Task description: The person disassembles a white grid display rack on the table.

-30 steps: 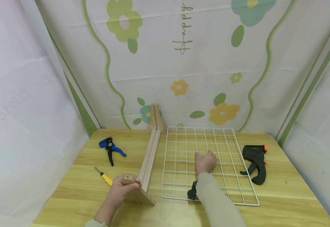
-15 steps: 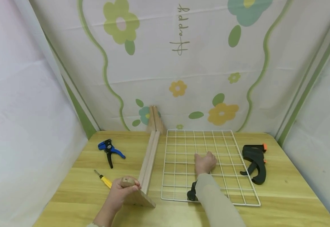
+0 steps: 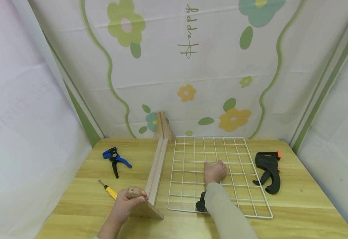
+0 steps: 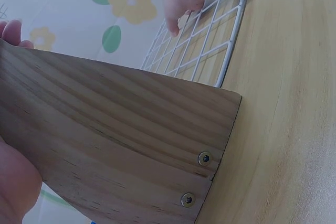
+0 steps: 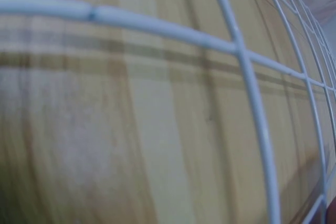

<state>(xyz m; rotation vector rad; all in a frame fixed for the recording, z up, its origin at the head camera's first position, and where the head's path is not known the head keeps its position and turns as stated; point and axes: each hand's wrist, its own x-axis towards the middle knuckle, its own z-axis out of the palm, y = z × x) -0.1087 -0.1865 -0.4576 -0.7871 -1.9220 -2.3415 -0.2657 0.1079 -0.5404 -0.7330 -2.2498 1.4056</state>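
Observation:
My left hand (image 3: 123, 204) grips the near upright end board (image 3: 144, 207) of a wooden stand, fingers over its top edge. Two bolt heads show low on that board (image 4: 115, 129) in the left wrist view. A long double wooden bar (image 3: 157, 171) runs back to a matching pair of upright end pieces (image 3: 163, 126) at the wall. To the right of the bar, a white wire grid panel (image 3: 188, 191) stands slightly off the table, casting shadows. My right hand (image 3: 215, 172) holds it near its middle with curled fingers, partly hidden by the hand's back.
Blue-and-black wire strippers (image 3: 115, 161) and a yellow-handled screwdriver (image 3: 111, 191) lie left of the bar. A black bar clamp with orange tips (image 3: 269, 171) lies against the panel's right side. A printed cloth wall (image 3: 162, 73) closes off the table's (image 3: 299, 202) back.
The head view has shifted slightly. The grid panel and my right hand have moved a little to the left, toward the wooden stand. My left hand keeps its grip on the end board.

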